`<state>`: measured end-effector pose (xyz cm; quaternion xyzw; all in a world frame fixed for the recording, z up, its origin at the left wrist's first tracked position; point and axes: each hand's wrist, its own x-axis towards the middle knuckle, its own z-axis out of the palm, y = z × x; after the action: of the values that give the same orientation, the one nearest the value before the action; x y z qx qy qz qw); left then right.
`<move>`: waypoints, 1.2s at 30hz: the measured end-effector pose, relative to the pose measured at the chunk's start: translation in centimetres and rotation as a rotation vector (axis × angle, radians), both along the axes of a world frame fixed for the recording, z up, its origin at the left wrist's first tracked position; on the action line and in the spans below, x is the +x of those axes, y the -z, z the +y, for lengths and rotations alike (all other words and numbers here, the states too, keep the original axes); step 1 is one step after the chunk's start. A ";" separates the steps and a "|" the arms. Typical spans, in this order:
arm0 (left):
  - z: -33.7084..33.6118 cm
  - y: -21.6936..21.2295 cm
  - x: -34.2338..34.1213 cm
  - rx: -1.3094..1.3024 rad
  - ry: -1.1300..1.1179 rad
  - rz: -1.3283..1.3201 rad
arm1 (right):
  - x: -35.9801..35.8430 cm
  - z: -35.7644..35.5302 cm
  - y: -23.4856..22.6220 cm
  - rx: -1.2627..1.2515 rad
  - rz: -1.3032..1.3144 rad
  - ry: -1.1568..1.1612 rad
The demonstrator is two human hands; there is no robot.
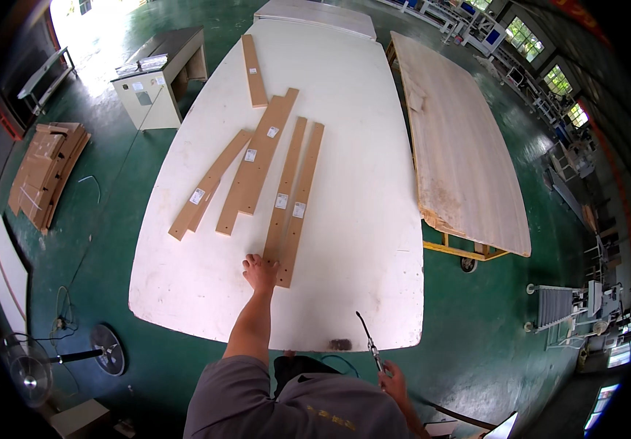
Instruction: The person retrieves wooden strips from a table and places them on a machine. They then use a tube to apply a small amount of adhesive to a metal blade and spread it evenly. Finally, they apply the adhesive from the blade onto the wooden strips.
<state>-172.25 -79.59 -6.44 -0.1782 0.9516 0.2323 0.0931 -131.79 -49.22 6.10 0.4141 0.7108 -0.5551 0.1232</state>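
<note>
Green workshop floor (147, 168), windows (524, 36) at right, a cabinet (158, 77) at left

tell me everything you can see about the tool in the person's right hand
The tool is thin and rod-like, with a dark tip and a lighter metallic part near the grip. The right hand holds its lower end below the white table; its tip slants up and left across the table's near edge. Its exact kind is too small to tell.

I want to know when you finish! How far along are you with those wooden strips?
Done: several long tan wooden strips with white stickers lie spread on the big white table. In hand: the left hand touches the near end of a pair of strips; the right hand holds a thin black tool. Left: none look joined.
</note>
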 end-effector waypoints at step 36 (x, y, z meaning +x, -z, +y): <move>-11.3 -15.9 57.4 0.617 0.063 0.275 | 0.5 -25.7 -6.0 -0.895 0.579 -0.786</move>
<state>-114.82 -90.86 9.46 -0.0791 0.8452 0.5282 0.0206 -131.25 -74.88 12.06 -0.1333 0.5143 -0.7994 0.2806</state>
